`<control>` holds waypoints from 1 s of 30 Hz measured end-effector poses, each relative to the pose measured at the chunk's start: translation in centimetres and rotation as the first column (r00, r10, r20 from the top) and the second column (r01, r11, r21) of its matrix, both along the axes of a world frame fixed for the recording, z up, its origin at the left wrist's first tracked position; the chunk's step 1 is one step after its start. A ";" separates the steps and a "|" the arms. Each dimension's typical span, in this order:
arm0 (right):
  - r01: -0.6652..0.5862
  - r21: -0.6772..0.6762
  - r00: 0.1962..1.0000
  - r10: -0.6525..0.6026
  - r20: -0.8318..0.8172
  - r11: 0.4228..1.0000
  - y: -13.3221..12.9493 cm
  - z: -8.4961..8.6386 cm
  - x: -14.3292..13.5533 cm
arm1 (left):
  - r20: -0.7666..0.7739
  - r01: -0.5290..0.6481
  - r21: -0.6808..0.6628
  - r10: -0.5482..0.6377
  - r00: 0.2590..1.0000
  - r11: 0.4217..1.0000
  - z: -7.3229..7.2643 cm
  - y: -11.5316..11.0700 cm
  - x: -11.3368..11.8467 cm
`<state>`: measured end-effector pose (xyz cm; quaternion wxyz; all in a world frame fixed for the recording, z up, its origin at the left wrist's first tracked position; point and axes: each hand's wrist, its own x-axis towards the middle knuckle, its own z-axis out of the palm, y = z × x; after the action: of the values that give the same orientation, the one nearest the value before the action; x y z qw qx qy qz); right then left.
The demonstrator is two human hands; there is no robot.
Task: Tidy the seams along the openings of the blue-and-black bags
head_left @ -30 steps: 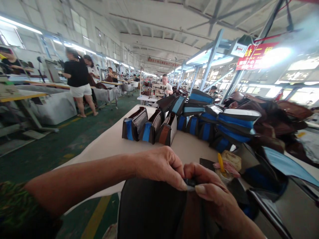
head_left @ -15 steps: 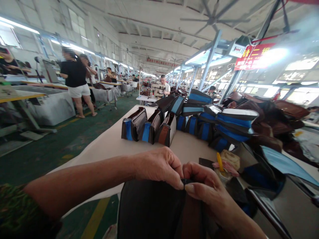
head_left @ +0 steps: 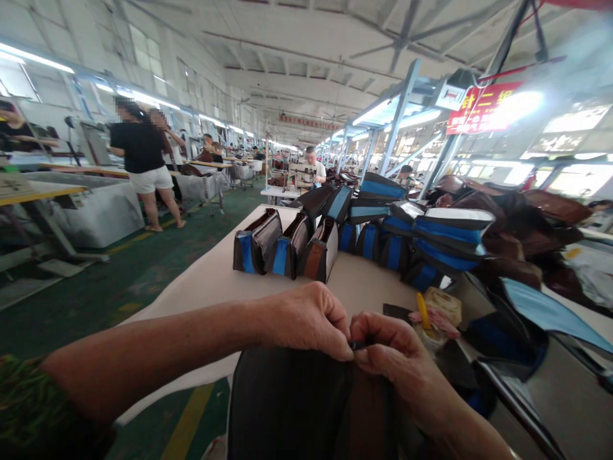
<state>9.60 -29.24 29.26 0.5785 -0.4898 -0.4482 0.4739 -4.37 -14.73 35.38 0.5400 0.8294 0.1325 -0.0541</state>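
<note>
A black bag (head_left: 287,402) with a brown strip down its side stands upright at the bottom of the head view. My left hand (head_left: 306,322) comes in from the left and pinches the bag's top edge with thumb and forefinger. From the right, my right hand (head_left: 395,348) pinches the same edge, its fingertips touching those of the left. Whatever small part of the edge lies between the fingertips is mostly hidden. The lower part of the bag runs out of view.
Three bags (head_left: 287,246) stand in a row on the pale table (head_left: 230,287). Behind them are stacked blue-and-black bags (head_left: 450,236). To the right lie a yellow-handled tool (head_left: 422,310), a pale block (head_left: 445,305) and open bag pieces (head_left: 550,319). People (head_left: 143,153) stand across the aisle.
The view has shifted slightly. Both hands stay pinched at the same spot on the bag's top edge, with only small finger movement.
</note>
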 end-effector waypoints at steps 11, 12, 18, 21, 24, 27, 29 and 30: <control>0.115 0.103 0.919 -0.145 0.367 0.988 -0.6 0.6 0.2 | 0.179 0.050 0.350 -0.119 0.977 0.935 -0.6 0.2 -0.2; 0.138 0.117 0.894 -0.174 0.414 0.984 -0.5 0.5 0.2 | 0.211 0.051 0.409 -0.148 0.966 0.911 -0.7 0.2 -0.2; 0.229 0.252 0.719 -0.338 0.607 0.940 -0.7 -0.3 0.1 | 0.254 -0.013 0.866 -0.416 0.873 0.500 -0.8 0.1 -0.7; 0.238 0.278 0.704 -0.363 0.611 0.931 -0.8 -0.2 -0.1 | 0.161 -0.027 0.965 -0.508 0.846 0.260 -0.8 0.1 -1.1; 0.229 0.335 0.694 -0.395 0.603 0.914 -0.8 -0.1 -0.4 | 0.104 -0.045 0.992 -0.567 0.817 0.117 -1.3 0.2 -1.4; 0.197 0.432 0.671 -0.443 0.595 0.880 -0.9 -0.3 -0.6 | 0.086 -0.082 0.996 -0.607 0.790 0.035 -1.9 0.4 -1.7; 0.151 0.483 0.667 -0.450 0.594 0.862 -1.1 -0.6 -0.6 | 0.090 -0.077 0.996 -0.621 0.779 0.049 -2.1 0.6 -1.9; 0.122 0.503 0.662 -0.448 0.601 0.856 -1.2 -0.8 -0.5 | 0.095 -0.054 0.995 -0.620 0.779 0.084 -2.0 0.7 -2.1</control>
<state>9.07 -30.46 28.43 0.5244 -0.5608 -0.6391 0.0450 -6.43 -14.03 33.34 -0.1395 0.9604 -0.1857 0.1539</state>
